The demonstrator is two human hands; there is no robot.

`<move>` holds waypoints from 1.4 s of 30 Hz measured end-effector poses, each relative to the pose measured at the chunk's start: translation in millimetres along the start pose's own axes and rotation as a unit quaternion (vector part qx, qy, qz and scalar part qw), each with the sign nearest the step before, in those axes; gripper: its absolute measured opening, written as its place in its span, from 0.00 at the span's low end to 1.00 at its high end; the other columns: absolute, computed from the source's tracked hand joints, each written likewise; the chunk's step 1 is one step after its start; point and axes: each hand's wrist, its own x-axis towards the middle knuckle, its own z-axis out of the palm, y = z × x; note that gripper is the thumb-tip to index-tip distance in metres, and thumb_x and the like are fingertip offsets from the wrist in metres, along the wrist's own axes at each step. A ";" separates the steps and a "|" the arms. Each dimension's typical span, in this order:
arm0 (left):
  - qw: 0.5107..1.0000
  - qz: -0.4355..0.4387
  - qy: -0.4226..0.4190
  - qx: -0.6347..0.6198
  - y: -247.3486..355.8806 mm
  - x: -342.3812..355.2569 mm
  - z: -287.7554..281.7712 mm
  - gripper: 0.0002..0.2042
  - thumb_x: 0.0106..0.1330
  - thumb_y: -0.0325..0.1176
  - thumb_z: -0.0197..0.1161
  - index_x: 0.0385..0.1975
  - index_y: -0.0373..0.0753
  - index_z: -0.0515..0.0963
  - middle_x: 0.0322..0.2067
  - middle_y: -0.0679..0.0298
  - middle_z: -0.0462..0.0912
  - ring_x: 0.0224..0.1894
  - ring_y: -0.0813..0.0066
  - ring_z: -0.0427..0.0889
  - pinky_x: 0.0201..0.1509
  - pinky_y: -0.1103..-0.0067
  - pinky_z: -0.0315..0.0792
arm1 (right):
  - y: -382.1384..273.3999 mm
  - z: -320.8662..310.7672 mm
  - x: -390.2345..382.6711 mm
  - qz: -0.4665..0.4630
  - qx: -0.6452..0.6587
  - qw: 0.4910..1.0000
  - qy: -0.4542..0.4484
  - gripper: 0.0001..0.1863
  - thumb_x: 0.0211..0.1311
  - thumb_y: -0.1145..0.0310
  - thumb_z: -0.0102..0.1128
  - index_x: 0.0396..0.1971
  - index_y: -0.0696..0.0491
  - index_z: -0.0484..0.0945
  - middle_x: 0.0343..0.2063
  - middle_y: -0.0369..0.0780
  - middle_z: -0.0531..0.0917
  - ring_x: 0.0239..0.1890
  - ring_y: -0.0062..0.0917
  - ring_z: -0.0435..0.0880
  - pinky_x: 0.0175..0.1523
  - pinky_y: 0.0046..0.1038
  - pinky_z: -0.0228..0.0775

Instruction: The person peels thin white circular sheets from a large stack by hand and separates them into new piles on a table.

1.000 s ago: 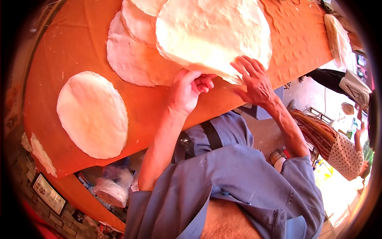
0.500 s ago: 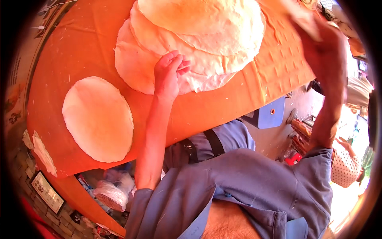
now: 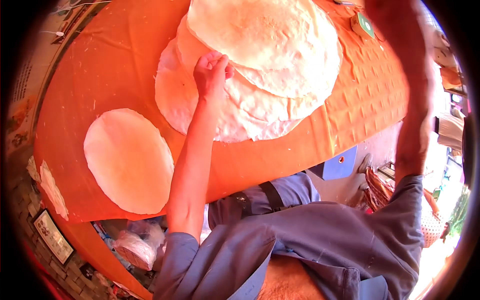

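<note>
A stack of large, thin, pale round flatbreads (image 3: 265,40) lies on the orange-covered table, its sheets overlapping unevenly. My left hand (image 3: 214,72) is over the stack's near left part, fingers curled and pressed together at the edge of an upper sheet. Whether they pinch that edge is too small to tell. My right arm (image 3: 417,115) reaches up past the table's right side. At the top edge my right hand is blurred and partly cut off, so its fingers are hidden. A single oval flatbread (image 3: 129,162) lies flat at the near left.
The orange cloth (image 3: 250,165) covers the table. A small green box (image 3: 362,25) sits at its far right. Flatbread scraps (image 3: 52,190) lie by the left edge. Below are a blue stool (image 3: 340,162) and plastic-wrapped goods (image 3: 137,245). A person in dotted clothing (image 3: 432,227) is at the right.
My left hand's fingers have drawn together at the sheet's edge. My right hand has moved up to the picture's top edge. The view has shifted, and the green box now shows.
</note>
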 end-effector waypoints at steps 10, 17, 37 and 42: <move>0.984 -0.120 -0.109 -0.076 4.0 4.9 -3.7 0.06 0.67 0.31 0.57 0.37 0.36 0.72 0.30 0.61 0.78 0.19 0.71 0.80 0.15 0.84 0.64 | -111.4 161.7 -93.8 0.091 0.271 0.925 -0.249 0.03 0.48 0.74 0.54 0.23 0.52 0.77 0.22 0.43 0.81 0.28 0.42 0.81 0.35 0.40 0.75; 0.958 -0.168 -0.180 -0.145 -3.7 21.2 -7.5 0.10 0.71 0.35 0.48 0.40 0.37 0.73 0.33 0.57 0.82 0.18 0.71 0.79 0.13 0.85 0.58 | -161.8 167.9 -81.9 0.050 0.306 0.918 -0.245 0.02 0.49 0.73 0.56 0.21 0.55 0.77 0.24 0.44 0.81 0.31 0.42 0.81 0.35 0.40 0.73; 0.994 -0.075 -0.057 -0.055 -3.0 -20.9 -23.6 0.13 0.68 0.32 0.58 0.48 0.33 0.74 0.37 0.60 0.82 0.37 0.71 0.83 0.39 0.79 0.75 | -77.9 75.7 -6.6 0.022 0.100 0.990 -0.092 0.05 0.53 0.73 0.55 0.20 0.53 0.78 0.16 0.43 0.78 0.21 0.35 0.79 0.26 0.36 0.68; 0.991 -0.086 -0.060 -0.080 -3.1 -7.1 -19.9 0.11 0.68 0.32 0.59 0.45 0.34 0.74 0.35 0.60 0.81 0.35 0.71 0.83 0.38 0.78 0.76 | -126.5 131.3 -62.7 0.045 0.222 0.944 -0.242 0.05 0.51 0.74 0.55 0.24 0.47 0.78 0.21 0.42 0.83 0.25 0.33 0.85 0.28 0.36 0.76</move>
